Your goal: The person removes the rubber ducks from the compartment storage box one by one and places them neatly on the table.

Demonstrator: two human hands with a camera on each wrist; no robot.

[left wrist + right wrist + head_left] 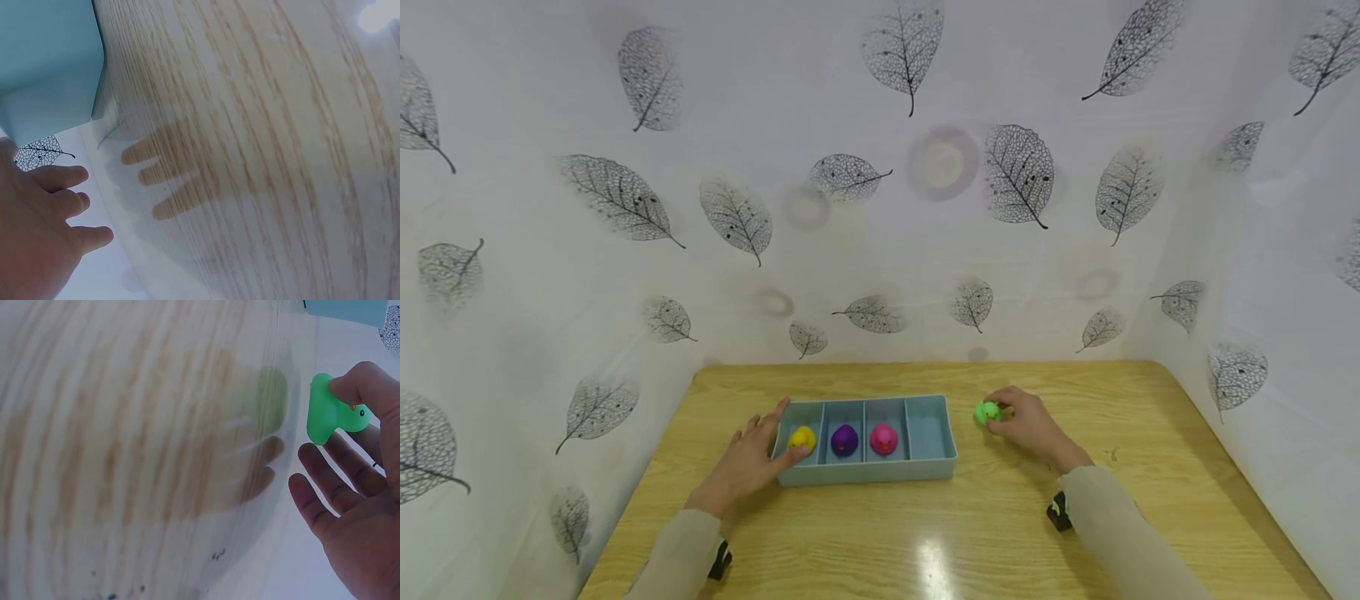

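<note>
My right hand (pixel 1022 421) pinches a small green rubber duck (pixel 988 412) between thumb and fingers, close over the table to the right of the box. In the right wrist view the green duck (pixel 325 415) is under the thumb, and the lower fingers (pixel 337 487) spread away from it. A pale blue divided box (pixel 865 473) has compartments in a row. From the left, a yellow duck (pixel 802 439), a purple duck (pixel 844 441) and a pink duck (pixel 883 439) sit in separate compartments; the rightmost is bare. My left hand (pixel 748 462) rests at the box's left end, fingers extended, thumb overlapping the yellow duck's compartment.
The wooden table (pixel 865 542) has a glossy surface that reflects the hands. A white leaf-patterned cloth (pixel 880 250) encloses its back and sides. A dark device (pixel 1059 511) sits at the right wrist, another (pixel 720 560) at the left.
</note>
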